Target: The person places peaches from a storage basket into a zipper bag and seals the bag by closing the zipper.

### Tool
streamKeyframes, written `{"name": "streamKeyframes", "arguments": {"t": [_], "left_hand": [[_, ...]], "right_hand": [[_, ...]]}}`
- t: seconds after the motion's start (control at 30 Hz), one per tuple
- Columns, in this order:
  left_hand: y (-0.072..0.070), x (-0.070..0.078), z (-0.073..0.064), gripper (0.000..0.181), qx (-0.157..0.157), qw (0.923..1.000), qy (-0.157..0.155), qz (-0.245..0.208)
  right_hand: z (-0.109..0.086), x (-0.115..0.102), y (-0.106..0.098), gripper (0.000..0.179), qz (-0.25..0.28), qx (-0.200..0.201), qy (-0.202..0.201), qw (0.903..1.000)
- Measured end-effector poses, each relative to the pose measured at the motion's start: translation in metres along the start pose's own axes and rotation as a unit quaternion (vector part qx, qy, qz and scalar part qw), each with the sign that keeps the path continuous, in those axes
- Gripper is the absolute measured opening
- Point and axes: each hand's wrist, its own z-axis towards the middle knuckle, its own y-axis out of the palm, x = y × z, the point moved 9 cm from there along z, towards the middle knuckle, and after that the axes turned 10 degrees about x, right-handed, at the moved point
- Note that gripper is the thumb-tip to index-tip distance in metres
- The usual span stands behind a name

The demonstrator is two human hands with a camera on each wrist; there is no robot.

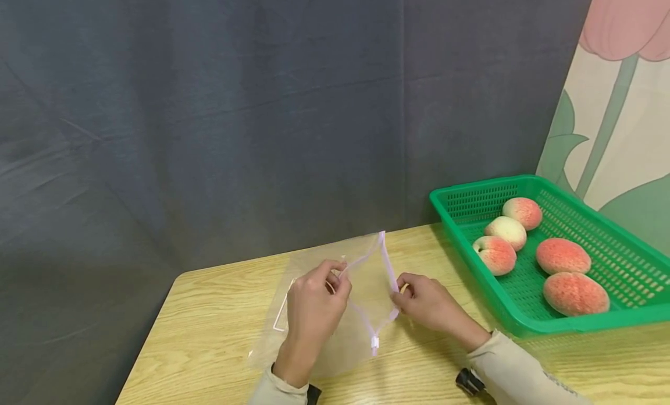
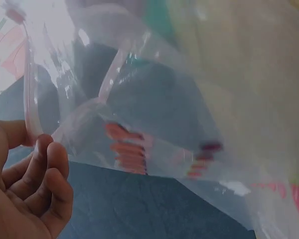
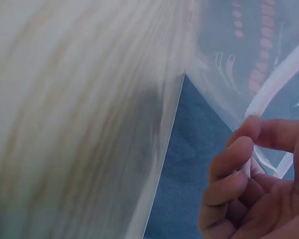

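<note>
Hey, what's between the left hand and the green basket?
The bag's open mouth, the right hand, then bare table, in the head view.

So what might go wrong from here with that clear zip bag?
If the left hand or right hand loses its pinch on the lilac strip, the bag might fall shut. The white slider sits near one end of the opening, so a nudge could partly close it.

Clear zip bag [image 1: 352, 338], lilac-edged mouth spread open, white slider [image 1: 374, 341], over wooden table [image 1: 199, 312]
</note>
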Motion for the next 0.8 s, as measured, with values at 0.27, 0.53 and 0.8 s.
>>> {"name": "streamKeyframes", "arguments": {"t": [0.27, 0.53, 0.8], "left_hand": [[0.017, 0.016, -0.011, 0.007, -0.044, 0.9971, 0.058, -0.021], [0.026, 0.002, -0.014, 0.005, -0.070, 0.9976, -0.006, 0.002], [0.032, -0.009, -0.015, 0.008, -0.097, 0.9925, -0.073, 0.016]], "right_hand": [[0.002, 0.003, -0.001, 0.024, 0.003, 0.011, 0.023, 0.9997], [0.004, 0.007, -0.001, 0.011, 0.003, 0.013, 0.030, 0.9995], [0.003, 0.002, 0.000, 0.033, 0.017, -0.004, 0.019, 0.9997]]}}
